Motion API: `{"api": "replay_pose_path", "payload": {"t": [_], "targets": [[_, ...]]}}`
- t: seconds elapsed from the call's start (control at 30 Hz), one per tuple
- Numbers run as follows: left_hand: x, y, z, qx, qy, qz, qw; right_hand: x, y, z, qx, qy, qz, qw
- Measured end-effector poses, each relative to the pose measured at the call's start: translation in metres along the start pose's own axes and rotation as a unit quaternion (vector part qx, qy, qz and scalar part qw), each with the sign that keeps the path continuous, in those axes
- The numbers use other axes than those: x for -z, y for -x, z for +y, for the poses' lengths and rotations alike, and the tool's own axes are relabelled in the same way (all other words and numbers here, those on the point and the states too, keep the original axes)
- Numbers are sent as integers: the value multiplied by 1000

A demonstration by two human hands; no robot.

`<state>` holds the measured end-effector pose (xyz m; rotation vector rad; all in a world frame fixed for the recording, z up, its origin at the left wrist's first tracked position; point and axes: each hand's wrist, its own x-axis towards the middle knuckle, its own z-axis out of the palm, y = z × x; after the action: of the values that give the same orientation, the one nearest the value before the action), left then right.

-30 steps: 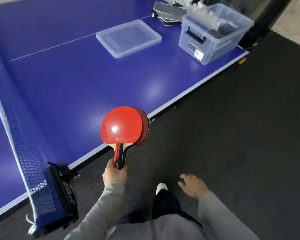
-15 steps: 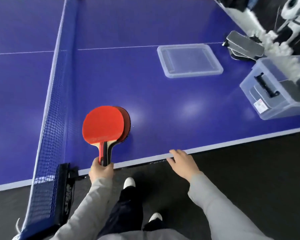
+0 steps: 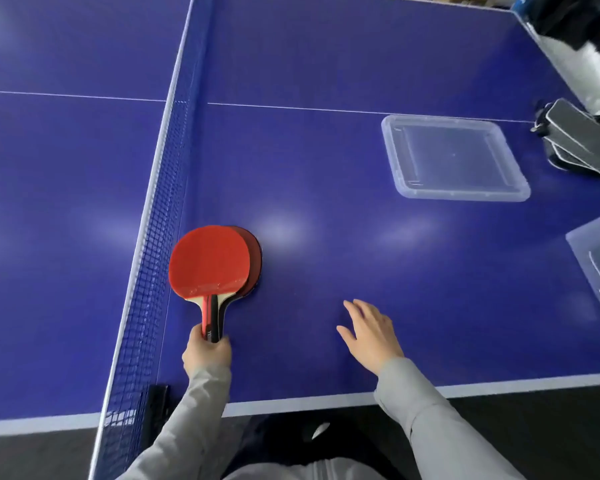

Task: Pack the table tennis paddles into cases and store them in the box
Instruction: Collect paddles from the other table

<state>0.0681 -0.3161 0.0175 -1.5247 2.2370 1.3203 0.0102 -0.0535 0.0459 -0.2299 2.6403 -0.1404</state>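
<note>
Two stacked red paddles (image 3: 210,261) are held over the blue table (image 3: 326,168), close to the net. My left hand (image 3: 207,353) grips both handles together. My right hand (image 3: 371,332) hovers flat over the table to the right of them, fingers spread, holding nothing. Grey paddle cases (image 3: 581,143) lie stacked at the far right edge. The clear storage box (image 3: 594,278) shows partly at the right edge, with a grey case inside it.
The box's clear lid (image 3: 454,161) lies flat on the table behind my right hand. The net (image 3: 160,209) runs along the left of the paddles, clamped by a black post (image 3: 155,407) at the near edge. Dark floor lies below the table edge.
The view has swung over the table. My left hand carried the paddles forward above the table by the net. My right hand moved from the table edge to above the surface.
</note>
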Motion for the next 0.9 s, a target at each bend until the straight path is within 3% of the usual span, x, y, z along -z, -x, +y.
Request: {"api": "replay_pose_path", "payload": {"t": [0.17, 0.4, 0.57, 0.9], "targets": [[1, -11, 1, 0, -11, 16, 1000, -2, -19, -8, 10, 17, -6, 1000], [-5, -16, -1, -80, -21, 45, 996, -5, -30, -12, 29, 32, -13, 999], [-12, -17, 0, -51, -72, 55, 995, -6, -34, -7, 30, 37, -17, 999], [-10, -22, -5, -93, -79, 36, 992, -15, -31, -2, 29, 39, -24, 999]]}}
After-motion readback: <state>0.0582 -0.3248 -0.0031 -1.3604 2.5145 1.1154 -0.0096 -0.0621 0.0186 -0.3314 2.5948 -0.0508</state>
